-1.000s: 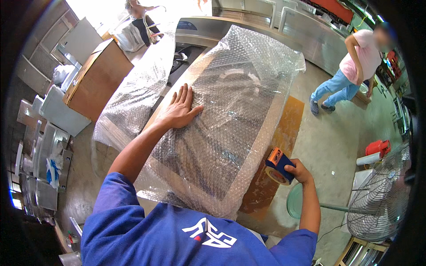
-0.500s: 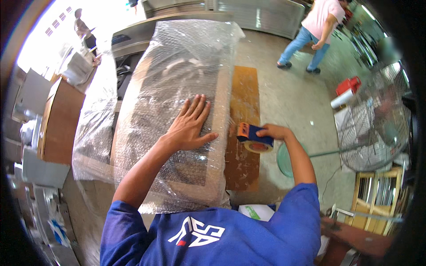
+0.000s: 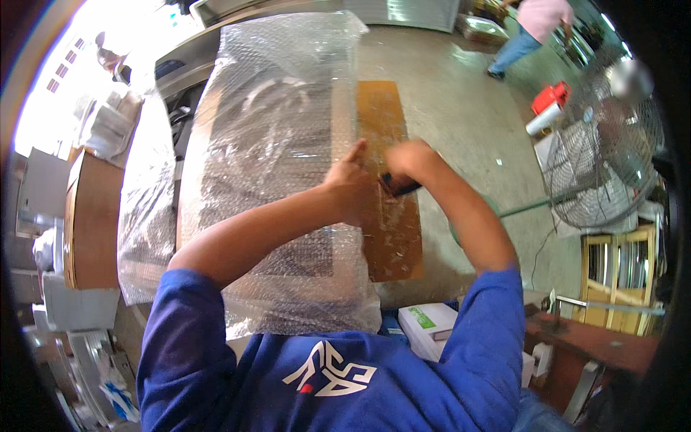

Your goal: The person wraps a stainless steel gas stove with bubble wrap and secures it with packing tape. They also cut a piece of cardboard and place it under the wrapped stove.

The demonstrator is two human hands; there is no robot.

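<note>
A large flat panel wrapped in clear bubble wrap (image 3: pixel 281 165) lies in front of me, with dark areas and a light brown border showing through. My left hand (image 3: pixel 350 183) is at its right edge, one finger stretched upward; the others are partly hidden and blurred. Just to the right, my right hand (image 3: pixel 410 162) is closed around a tape dispenser (image 3: pixel 403 189). Only the dispenser's dark lower part shows, and the hand is smeared by motion. The two hands are close together, above the right side of the wrapped panel.
An orange-brown board (image 3: pixel 392 248) lies right of the panel. A pedestal fan (image 3: pixel 604 155) stands at right, near a red container (image 3: pixel 551 97). White boxes (image 3: pixel 430 320) sit near my right side. A brown cabinet (image 3: pixel 101 223) is at left. A person in pink (image 3: pixel 540 25) is at the far right.
My left hand has moved from flat on the bubble wrap to the panel's right edge. My right hand brought the tape dispenser left and farther forward, beside it. The person in pink walked farther off.
</note>
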